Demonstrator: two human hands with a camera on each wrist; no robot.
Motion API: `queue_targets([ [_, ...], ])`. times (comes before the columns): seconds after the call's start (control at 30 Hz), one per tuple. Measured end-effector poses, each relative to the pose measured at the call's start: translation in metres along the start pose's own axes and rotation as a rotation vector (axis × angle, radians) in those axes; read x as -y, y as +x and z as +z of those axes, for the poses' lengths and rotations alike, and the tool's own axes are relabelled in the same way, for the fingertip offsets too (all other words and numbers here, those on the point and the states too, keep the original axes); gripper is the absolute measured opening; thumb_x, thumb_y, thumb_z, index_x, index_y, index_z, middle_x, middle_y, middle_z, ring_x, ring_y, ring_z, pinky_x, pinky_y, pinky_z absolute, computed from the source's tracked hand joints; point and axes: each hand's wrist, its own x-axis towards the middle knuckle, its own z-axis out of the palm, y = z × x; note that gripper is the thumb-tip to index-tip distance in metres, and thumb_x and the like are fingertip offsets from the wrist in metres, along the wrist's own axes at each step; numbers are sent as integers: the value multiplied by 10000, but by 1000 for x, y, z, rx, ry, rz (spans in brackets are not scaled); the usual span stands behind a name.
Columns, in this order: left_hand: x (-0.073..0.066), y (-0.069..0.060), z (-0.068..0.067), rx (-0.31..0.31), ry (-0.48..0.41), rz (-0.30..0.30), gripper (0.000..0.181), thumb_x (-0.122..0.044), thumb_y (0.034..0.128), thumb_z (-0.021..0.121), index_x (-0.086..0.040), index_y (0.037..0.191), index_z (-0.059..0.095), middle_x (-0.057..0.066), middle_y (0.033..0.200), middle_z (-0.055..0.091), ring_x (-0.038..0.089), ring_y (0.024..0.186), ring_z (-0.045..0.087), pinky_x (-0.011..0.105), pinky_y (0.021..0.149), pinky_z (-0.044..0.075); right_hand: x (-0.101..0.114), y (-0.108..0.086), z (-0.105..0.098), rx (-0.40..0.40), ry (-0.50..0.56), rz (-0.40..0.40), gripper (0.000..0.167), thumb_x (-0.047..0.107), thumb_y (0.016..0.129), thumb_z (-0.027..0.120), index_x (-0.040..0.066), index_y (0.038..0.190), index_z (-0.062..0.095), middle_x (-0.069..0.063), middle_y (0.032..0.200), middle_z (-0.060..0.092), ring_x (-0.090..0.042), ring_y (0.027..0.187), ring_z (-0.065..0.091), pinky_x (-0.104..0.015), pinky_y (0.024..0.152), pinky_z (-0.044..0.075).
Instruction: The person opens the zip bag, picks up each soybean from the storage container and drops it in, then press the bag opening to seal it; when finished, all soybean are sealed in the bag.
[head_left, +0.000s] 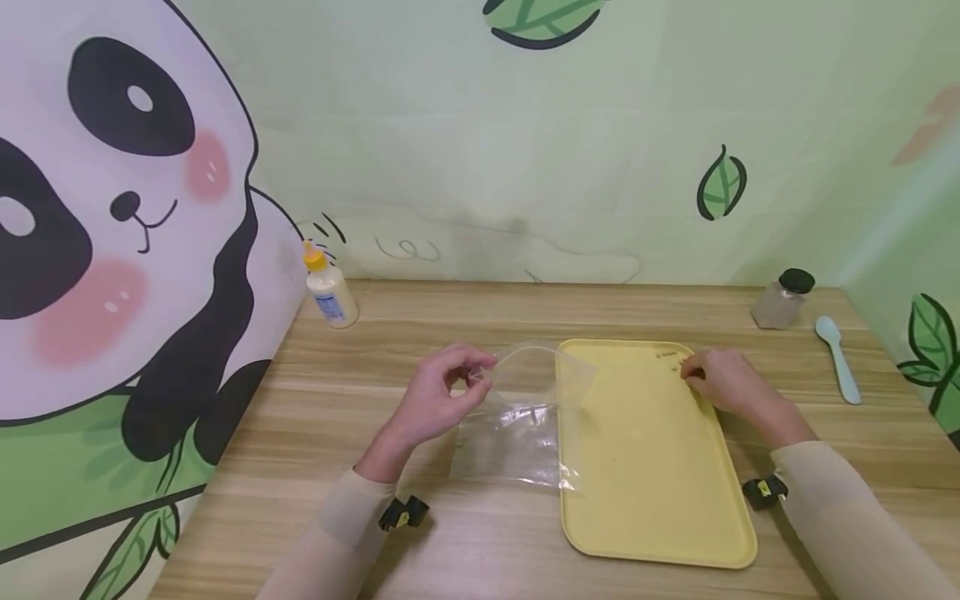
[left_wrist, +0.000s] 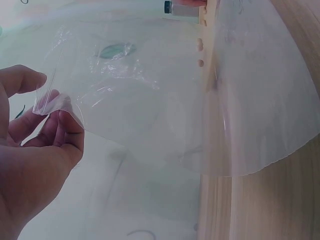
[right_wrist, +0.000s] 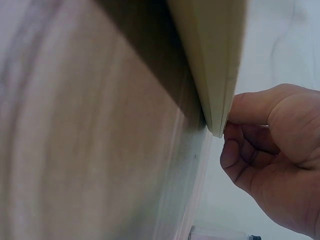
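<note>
My left hand (head_left: 442,396) pinches the rim of a clear plastic zip bag (head_left: 517,433) between thumb and fingers. The bag's mouth gapes, and its right part overlaps the left side of a yellow tray (head_left: 652,467). Several small tan beads (head_left: 667,355) lie near the tray's far right corner. At that corner my right hand (head_left: 727,383) reaches over the rim with bent fingers, thumb close to the index finger. The tray's edge (right_wrist: 220,75) partly hides those fingertips in the right wrist view, so whether they hold a bead cannot be told.
On the wooden table (head_left: 300,450), a white bottle with a yellow cap (head_left: 332,296) stands at the back left. A clear jar with a black lid (head_left: 782,302) stands at the back right, with a pale blue spoon (head_left: 838,358) beside it. A printed wall (head_left: 465,150) rises behind.
</note>
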Motion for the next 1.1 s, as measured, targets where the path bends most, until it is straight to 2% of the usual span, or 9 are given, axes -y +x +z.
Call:
queue_targets([
  [0.53,0,0,0,0,1,-5,258,69,836,662,44,1093,653,144,940,640,170,836,573,275,753,554,2,-2,0,-5,37,28,55,54,852,682,11,850,714,-157,878,720,-267,786,646,-499,738,535],
  [0.73,-2,1,1,2,7,-36,266,80,837,660,66,1102,647,180,955,640,186,844,566,296,764,552,3,-2,-2,-6,49,43,65,55,859,677,15,879,725,-173,915,722,-277,814,652,-502,751,535],
  [0.97,-40,2,-3,9,14,-48,249,134,826,628,150,1074,616,260,941,623,199,829,560,192,754,521,6,-2,-6,-15,86,62,116,68,875,659,-1,939,726,-140,890,719,-199,754,606,-429,697,533],
  [1.1,-40,2,-2,11,15,-50,252,130,827,630,144,1079,618,253,941,624,208,832,562,208,756,525,9,-1,-10,-32,115,66,123,58,882,641,4,949,728,-108,851,716,-174,730,599,-371,658,523],
])
